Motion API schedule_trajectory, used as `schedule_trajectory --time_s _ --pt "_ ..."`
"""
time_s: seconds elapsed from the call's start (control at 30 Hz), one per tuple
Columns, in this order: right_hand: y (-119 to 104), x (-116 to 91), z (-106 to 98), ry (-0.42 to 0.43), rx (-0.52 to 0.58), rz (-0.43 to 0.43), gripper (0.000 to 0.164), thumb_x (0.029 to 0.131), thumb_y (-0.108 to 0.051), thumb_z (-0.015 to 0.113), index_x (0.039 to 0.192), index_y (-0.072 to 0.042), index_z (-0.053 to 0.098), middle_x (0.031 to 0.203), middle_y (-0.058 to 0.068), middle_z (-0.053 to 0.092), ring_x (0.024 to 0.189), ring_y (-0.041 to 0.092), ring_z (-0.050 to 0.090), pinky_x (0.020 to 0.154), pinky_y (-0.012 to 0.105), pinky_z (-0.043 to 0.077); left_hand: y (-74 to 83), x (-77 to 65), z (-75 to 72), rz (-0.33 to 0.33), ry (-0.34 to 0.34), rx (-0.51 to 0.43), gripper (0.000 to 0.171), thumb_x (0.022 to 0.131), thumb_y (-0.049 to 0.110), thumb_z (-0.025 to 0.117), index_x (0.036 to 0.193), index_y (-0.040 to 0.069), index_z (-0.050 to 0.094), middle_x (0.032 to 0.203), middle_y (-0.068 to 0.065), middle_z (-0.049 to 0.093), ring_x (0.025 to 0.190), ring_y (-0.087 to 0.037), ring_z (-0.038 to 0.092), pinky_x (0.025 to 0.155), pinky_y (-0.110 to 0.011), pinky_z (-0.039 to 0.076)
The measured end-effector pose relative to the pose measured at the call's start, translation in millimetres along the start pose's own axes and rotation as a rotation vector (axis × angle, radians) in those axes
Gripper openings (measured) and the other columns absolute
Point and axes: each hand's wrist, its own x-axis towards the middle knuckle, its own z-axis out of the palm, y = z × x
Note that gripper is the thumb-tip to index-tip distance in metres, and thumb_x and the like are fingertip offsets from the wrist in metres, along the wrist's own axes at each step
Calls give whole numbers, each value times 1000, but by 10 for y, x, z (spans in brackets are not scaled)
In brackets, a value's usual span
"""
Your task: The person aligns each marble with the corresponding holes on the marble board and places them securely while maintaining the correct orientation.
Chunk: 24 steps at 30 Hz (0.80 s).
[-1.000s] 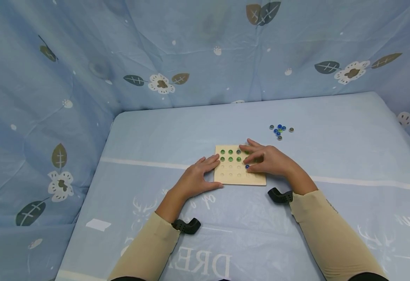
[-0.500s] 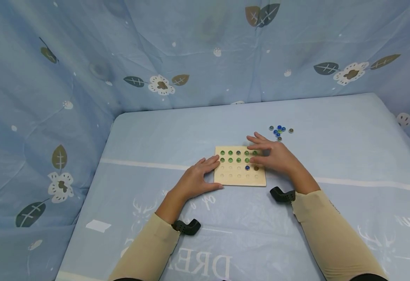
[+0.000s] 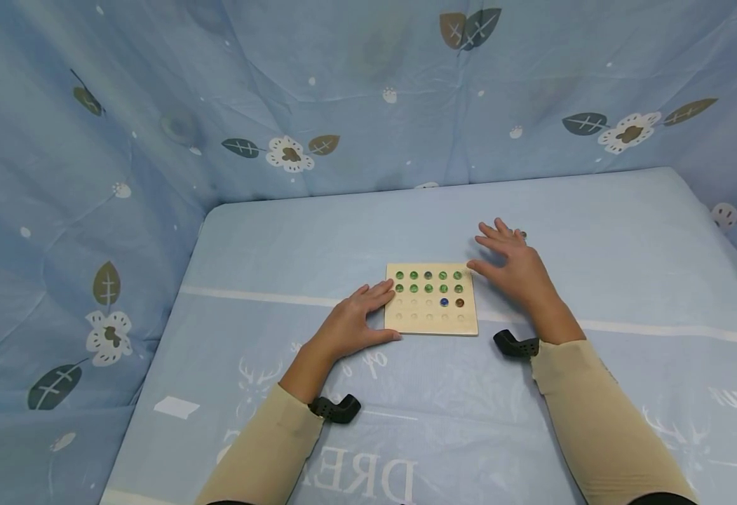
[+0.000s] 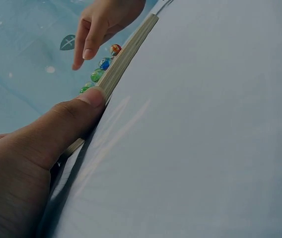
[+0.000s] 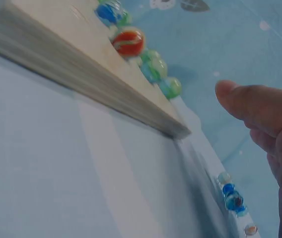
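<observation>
A pale wooden board point(image 3: 431, 326) with rows of round hollows lies mid-table. Green marbles point(image 3: 428, 288) fill most of its two far rows, one of them darker. In the third row sit a blue marble point(image 3: 444, 302) and a red-orange marble point(image 4: 115, 49), which looks brown from the head. My left hand point(image 3: 355, 319) steadies the board, fingers over its left edge and thumb along its front edge. Off the board's far right corner, my right hand point(image 3: 516, 270) hovers with spread fingers, holding nothing visible. It hides most of the loose marbles point(image 5: 234, 200) in the head view.
A light blue cloth with white stripes point(image 3: 646, 331) covers the table. Patterned blue fabric point(image 3: 368, 91) hangs behind and at the sides. A white patch point(image 3: 177, 406) lies at the left. Both wrists carry black camera mounts point(image 3: 341, 408).
My right hand has left the blue marble in the third row and moved away and right, toward the loose marbles. The left hand stays on the board.
</observation>
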Motion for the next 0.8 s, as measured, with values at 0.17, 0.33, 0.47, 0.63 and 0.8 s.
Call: schedule_trajectory --time_s 0.17,0.33,0.47,0.63,0.8 --pt "135 -17 -66 101 50 75 56 88 -29 76 134 -2 60 151 7 45 150 24 25 125 43 13 3 2 1 -2 -3 3 85 75 50 83 146 17 49 157 10 36 147 -28 32 119 -43 31" --pt "225 -22 -123 135 94 194 53 91 -31 72 134 -4 61 153 4 43 151 21 22 124 48 14 13 3 -8 -13 -9 8 86 75 50 83 147 18 49 157 10 35 147 -29 32 119 -44 32" --pt "268 -15 -129 109 96 264 51 92 -32 70 133 -3 62 153 4 42 151 22 22 123 51 16 16 4 -13 -17 -15 11 86 75 50 82 147 17 48 157 10 35 147 -29 32 119 -44 31" --pt "292 -7 -108 95 98 301 47 92 -31 71 129 -3 65 152 5 43 150 22 23 122 51 19 17 3 -17 -17 -16 3 86 75 50 82 147 17 49 157 9 35 147 -29 31 119 -43 31" --pt "302 -11 -86 88 61 285 46 93 -31 70 128 -2 65 152 5 43 150 25 24 121 53 19 12 4 -14 -16 -17 -2 86 75 50 82 147 17 49 157 10 35 147 -28 31 119 -43 31"
